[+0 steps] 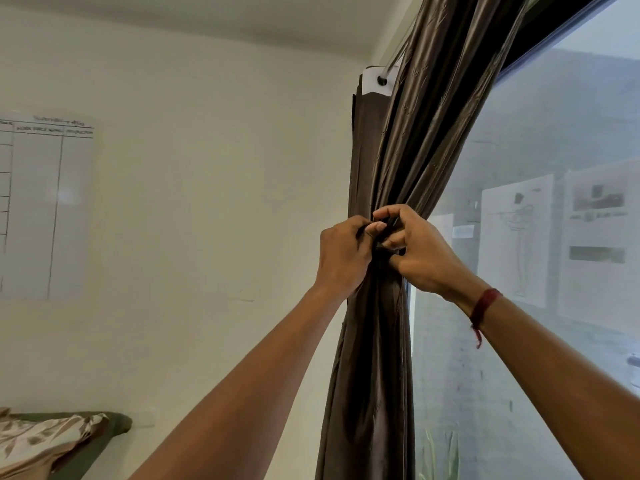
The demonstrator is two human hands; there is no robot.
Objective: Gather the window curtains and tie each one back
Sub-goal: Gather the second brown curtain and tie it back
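Observation:
A dark brown curtain (408, 140) hangs from a rod (393, 65) at the window's left edge, bunched into a narrow waist at mid-height and spreading again below. At that waist both hands meet. My left hand (343, 254) grips the gathered cloth from the left, its thumb pressed onto a dark tie band (389, 233). From the right, my right hand (419, 251) pinches the same band with curled fingers. A red thread circles the right wrist. Most of the band is hidden by the fingers.
The window pane (536, 237) fills the right side, with papers showing through it. A white wall carries a whiteboard chart (45, 202) at the left. A patterned cushion (41, 441) lies on green furniture at the bottom left.

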